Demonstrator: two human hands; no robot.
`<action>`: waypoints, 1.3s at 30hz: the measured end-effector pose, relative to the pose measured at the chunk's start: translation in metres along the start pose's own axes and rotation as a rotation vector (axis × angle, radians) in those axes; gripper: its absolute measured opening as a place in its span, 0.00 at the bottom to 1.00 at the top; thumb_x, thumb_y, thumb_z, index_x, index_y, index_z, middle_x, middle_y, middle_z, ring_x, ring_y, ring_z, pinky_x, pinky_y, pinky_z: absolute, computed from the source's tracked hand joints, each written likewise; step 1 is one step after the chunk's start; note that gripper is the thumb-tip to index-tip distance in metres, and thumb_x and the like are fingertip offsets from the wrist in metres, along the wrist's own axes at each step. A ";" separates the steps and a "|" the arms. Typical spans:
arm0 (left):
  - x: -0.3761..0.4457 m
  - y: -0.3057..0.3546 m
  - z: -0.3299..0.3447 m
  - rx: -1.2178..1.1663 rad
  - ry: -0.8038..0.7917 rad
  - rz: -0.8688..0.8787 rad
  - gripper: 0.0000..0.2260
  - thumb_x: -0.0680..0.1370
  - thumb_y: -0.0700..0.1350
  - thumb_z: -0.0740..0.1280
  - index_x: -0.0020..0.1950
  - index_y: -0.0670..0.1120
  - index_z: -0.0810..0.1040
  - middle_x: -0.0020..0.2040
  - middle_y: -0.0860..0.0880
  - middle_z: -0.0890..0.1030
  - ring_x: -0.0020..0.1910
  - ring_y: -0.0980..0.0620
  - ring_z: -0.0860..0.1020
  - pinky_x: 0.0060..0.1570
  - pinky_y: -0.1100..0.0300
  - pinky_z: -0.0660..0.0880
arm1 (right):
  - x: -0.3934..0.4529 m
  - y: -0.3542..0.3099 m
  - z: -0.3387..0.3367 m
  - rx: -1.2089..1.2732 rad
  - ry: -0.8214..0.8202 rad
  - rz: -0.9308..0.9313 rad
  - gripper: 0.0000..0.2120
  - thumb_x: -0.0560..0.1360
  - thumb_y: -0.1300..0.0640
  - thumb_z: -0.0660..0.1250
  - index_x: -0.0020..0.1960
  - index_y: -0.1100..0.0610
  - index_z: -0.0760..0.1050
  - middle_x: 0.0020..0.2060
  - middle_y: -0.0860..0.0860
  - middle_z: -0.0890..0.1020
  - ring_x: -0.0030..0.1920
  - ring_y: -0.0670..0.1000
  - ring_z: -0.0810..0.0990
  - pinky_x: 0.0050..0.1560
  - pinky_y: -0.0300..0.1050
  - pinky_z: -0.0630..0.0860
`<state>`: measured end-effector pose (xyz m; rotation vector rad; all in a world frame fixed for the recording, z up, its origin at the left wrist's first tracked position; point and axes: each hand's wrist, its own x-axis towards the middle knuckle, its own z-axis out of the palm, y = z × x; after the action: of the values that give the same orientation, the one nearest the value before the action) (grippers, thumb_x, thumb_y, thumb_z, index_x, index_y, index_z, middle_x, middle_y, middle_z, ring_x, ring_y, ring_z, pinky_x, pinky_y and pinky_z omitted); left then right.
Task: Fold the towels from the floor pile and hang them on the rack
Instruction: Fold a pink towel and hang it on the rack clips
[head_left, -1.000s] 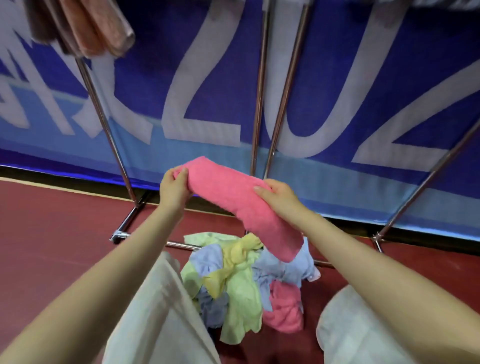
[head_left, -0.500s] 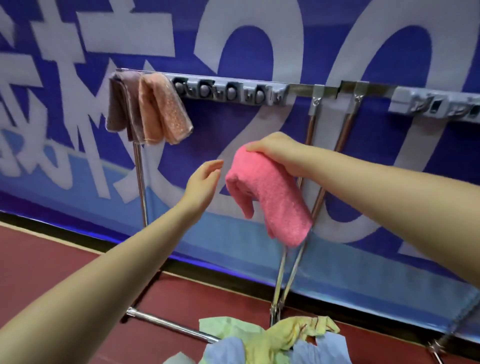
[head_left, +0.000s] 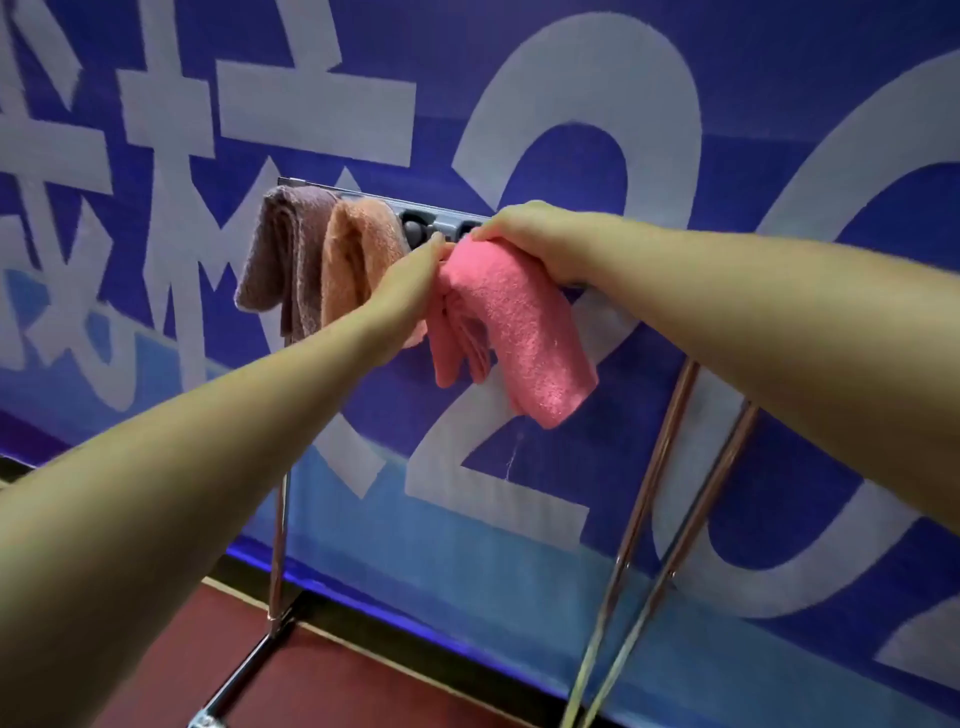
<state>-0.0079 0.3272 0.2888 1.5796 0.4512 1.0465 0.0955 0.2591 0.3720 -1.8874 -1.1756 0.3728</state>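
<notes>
A folded pink towel (head_left: 519, 332) drapes over the grey top bar of the rack (head_left: 441, 226), just right of an orange towel (head_left: 358, 260) and a brown towel (head_left: 283, 260) that hang there. My right hand (head_left: 540, 241) grips the pink towel from above at the bar. My left hand (head_left: 410, 283) holds the towel's left edge, fingertips at the fold near the bar. The floor pile is out of view.
The rack's chrome legs: a vertical post (head_left: 278, 551) at left with a foot (head_left: 234, 675) on the red floor, two slanted tubes (head_left: 660, 499) at right. A blue banner (head_left: 623, 104) with large white characters stands right behind the rack.
The view has risen to the rack top. My right hand has carried the pink towel up and left onto the bar. My left hand, open a moment ago, now holds the towel's left edge.
</notes>
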 end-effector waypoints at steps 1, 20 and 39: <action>0.005 0.000 -0.002 -0.025 0.006 0.002 0.17 0.84 0.53 0.51 0.57 0.49 0.78 0.47 0.52 0.82 0.46 0.57 0.80 0.43 0.65 0.76 | 0.007 -0.003 0.006 -0.073 -0.010 -0.009 0.12 0.73 0.54 0.69 0.55 0.56 0.76 0.47 0.52 0.81 0.43 0.51 0.80 0.38 0.42 0.77; 0.052 -0.035 -0.025 -0.495 0.186 -0.125 0.18 0.83 0.55 0.56 0.47 0.45 0.78 0.39 0.45 0.84 0.41 0.48 0.83 0.38 0.57 0.80 | 0.107 -0.037 0.044 -0.325 0.165 -0.158 0.22 0.71 0.50 0.71 0.61 0.57 0.73 0.51 0.50 0.81 0.48 0.51 0.81 0.41 0.43 0.77; 0.046 -0.016 -0.018 -0.200 0.237 -0.084 0.16 0.84 0.54 0.55 0.57 0.47 0.78 0.45 0.50 0.81 0.50 0.52 0.80 0.50 0.60 0.77 | 0.075 -0.007 0.039 -0.760 0.054 -0.420 0.18 0.81 0.51 0.52 0.48 0.58 0.77 0.50 0.55 0.79 0.52 0.55 0.76 0.51 0.46 0.71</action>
<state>0.0059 0.3771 0.2912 1.2556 0.5508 1.1814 0.1053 0.3430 0.3680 -2.1560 -1.7918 -0.4157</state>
